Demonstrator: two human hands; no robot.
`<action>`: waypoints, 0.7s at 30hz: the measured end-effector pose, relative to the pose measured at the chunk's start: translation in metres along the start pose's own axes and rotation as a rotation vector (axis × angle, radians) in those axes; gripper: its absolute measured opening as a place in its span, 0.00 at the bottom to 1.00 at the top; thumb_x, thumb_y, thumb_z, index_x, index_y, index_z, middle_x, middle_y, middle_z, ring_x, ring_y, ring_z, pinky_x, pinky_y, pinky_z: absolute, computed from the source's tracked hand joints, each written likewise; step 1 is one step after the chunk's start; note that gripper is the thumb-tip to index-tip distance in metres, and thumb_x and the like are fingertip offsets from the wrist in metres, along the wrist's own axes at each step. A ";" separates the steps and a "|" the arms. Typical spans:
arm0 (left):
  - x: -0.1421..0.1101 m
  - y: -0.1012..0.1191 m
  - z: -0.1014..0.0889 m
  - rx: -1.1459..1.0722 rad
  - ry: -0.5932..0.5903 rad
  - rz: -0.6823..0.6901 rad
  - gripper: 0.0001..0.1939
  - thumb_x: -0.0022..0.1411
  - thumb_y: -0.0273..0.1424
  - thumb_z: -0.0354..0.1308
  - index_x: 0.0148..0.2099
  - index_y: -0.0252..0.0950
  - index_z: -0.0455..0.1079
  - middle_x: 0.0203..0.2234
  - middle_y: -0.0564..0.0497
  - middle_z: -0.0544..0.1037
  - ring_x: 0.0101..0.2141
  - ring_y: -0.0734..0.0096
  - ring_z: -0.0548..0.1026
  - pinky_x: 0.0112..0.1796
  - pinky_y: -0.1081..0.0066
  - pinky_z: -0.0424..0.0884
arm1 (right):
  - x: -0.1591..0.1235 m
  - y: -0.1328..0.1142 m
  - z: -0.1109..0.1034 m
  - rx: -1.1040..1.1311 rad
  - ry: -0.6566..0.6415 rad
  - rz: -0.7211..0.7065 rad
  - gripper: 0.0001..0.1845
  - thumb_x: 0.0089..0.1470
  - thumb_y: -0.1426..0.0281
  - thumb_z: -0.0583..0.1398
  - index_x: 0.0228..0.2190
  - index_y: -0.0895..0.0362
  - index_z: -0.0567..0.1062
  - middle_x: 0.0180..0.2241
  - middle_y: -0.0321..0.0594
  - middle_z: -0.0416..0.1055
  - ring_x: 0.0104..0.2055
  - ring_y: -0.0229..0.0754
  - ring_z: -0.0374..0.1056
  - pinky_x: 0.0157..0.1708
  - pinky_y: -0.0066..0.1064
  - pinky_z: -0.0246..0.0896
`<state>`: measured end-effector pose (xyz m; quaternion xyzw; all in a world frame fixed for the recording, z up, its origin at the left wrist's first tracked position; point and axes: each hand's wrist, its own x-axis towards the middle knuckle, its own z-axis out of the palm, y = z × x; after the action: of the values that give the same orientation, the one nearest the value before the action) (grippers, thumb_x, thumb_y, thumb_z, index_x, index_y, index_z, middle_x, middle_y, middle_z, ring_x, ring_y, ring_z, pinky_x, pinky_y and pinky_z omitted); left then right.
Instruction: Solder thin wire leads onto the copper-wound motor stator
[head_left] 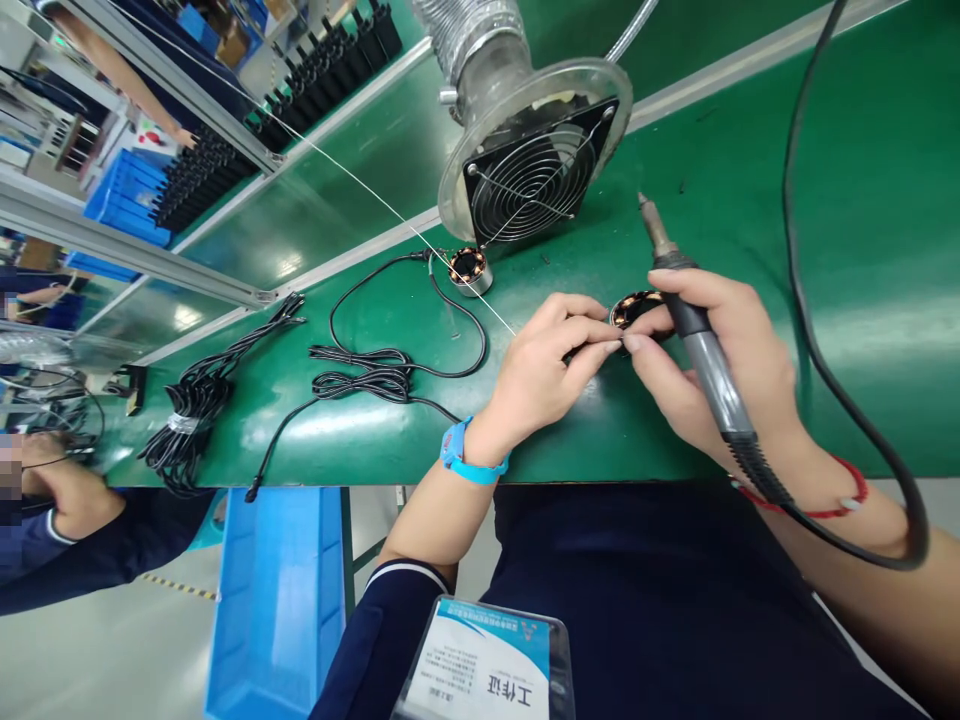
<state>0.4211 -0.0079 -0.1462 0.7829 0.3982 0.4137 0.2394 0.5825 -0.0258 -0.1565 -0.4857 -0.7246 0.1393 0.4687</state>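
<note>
On the green worktop (360, 445), the left hand (544, 375) pinches solder wire (375, 195) beside the coil (636, 307) while the right hand (712, 360) grips the soldering iron (694, 320), tip raised clear.

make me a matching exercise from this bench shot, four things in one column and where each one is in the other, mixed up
Things:
1. soldering iron
2. extraction fan
3. blue bin
4. bundled black cable

Places:
A. below the table's front edge
B. lying on the green mat at the left, tied in the middle
C. held in the right hand, tip pointing away
D. standing at the back of the mat, behind the small round coil part

Pairs: 1-C, 2-D, 3-A, 4-B
</note>
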 end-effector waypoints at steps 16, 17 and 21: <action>0.002 0.000 0.005 -0.142 0.013 -0.479 0.04 0.53 0.22 0.56 0.28 0.34 0.66 0.29 0.55 0.68 0.26 0.82 0.63 0.30 0.77 0.63 | 0.016 0.039 -0.011 -0.044 -0.253 -0.263 0.19 0.61 0.62 0.55 0.54 0.50 0.64 0.35 0.36 0.71 0.39 0.41 0.67 0.41 0.37 0.59; 0.002 -0.001 0.006 -0.158 0.026 -0.482 0.04 0.53 0.22 0.56 0.28 0.33 0.66 0.29 0.55 0.68 0.26 0.82 0.63 0.30 0.77 0.63 | 0.018 0.039 -0.009 -0.050 -0.227 -0.227 0.20 0.61 0.63 0.55 0.54 0.51 0.64 0.35 0.36 0.71 0.40 0.42 0.66 0.41 0.37 0.60; 0.001 -0.003 0.009 -0.227 0.077 -0.472 0.04 0.53 0.22 0.56 0.27 0.33 0.67 0.28 0.54 0.68 0.27 0.82 0.64 0.29 0.77 0.63 | 0.018 0.034 -0.008 -0.037 -0.139 -0.103 0.25 0.60 0.65 0.59 0.57 0.52 0.61 0.38 0.38 0.71 0.48 0.41 0.65 0.48 0.35 0.61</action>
<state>0.4281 -0.0058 -0.1525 0.6202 0.5296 0.4181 0.4000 0.6068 0.0038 -0.1654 -0.4455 -0.7818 0.1350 0.4148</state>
